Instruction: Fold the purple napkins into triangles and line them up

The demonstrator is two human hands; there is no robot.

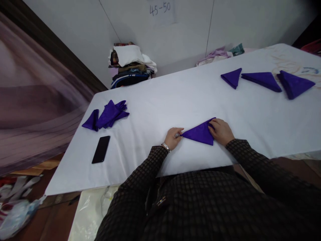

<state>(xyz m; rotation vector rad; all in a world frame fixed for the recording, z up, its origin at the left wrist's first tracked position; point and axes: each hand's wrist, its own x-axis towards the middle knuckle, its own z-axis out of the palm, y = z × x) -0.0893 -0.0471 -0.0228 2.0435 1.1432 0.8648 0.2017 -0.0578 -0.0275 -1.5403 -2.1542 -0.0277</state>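
A purple cloth napkin [199, 133] lies folded into a triangle on the white table [180, 97], close to the near edge. My left hand [172, 137] pinches its left tip with closed fingers; a silver bracelet sits on that wrist. My right hand [221, 131] rests on the napkin's right side, fingers curled and pressing on the cloth.
A pile of unfolded purple napkins [107, 115] lies at the left, with a black phone [101, 149] in front of it. Three folded purple triangles [263, 80] line the far right. Stacked fabrics [130, 65] and more cloth [217, 54] sit by the wall.
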